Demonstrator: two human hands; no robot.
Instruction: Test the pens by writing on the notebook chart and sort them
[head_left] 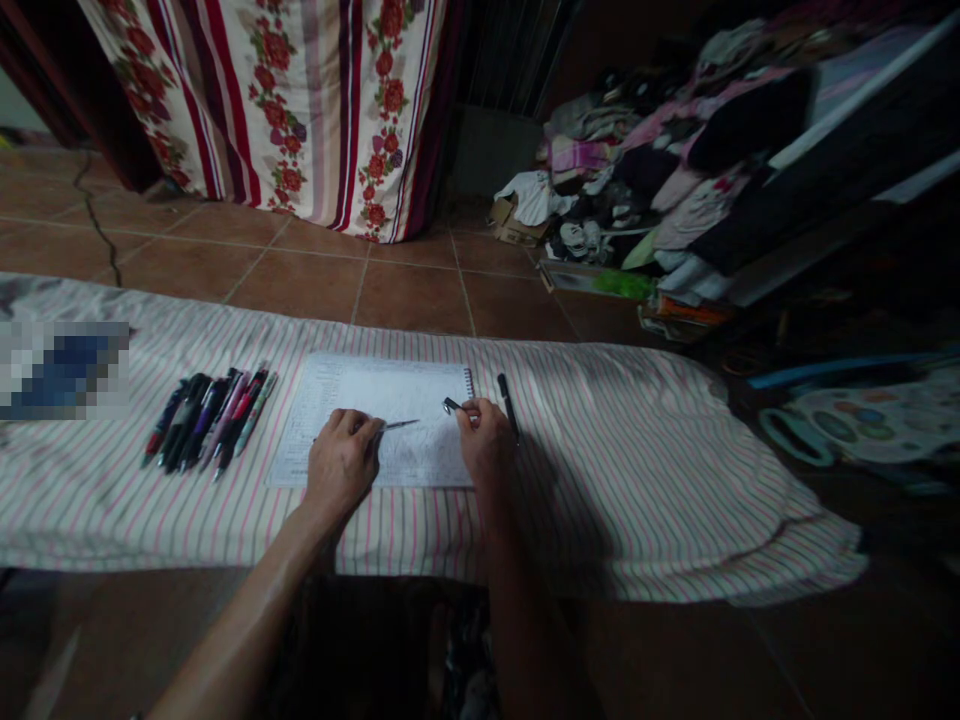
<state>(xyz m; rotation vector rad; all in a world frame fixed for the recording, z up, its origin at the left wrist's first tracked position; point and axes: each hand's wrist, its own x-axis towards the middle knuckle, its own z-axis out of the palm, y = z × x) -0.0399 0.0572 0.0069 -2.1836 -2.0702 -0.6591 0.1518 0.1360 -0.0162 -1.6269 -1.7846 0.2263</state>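
Note:
A spiral notebook lies open on a striped cloth in front of me. My left hand rests on the page with its fingers closed round a thin pen part that points right. My right hand is at the notebook's right edge, fingers pinched on a small dark pen piece. A black pen lies on the cloth just right of that hand. A row of several pens lies left of the notebook.
The cloth covers a low surface across a tiled floor. A flowered curtain hangs at the back. A heap of clothes fills the right rear. A paint palette sits at the right.

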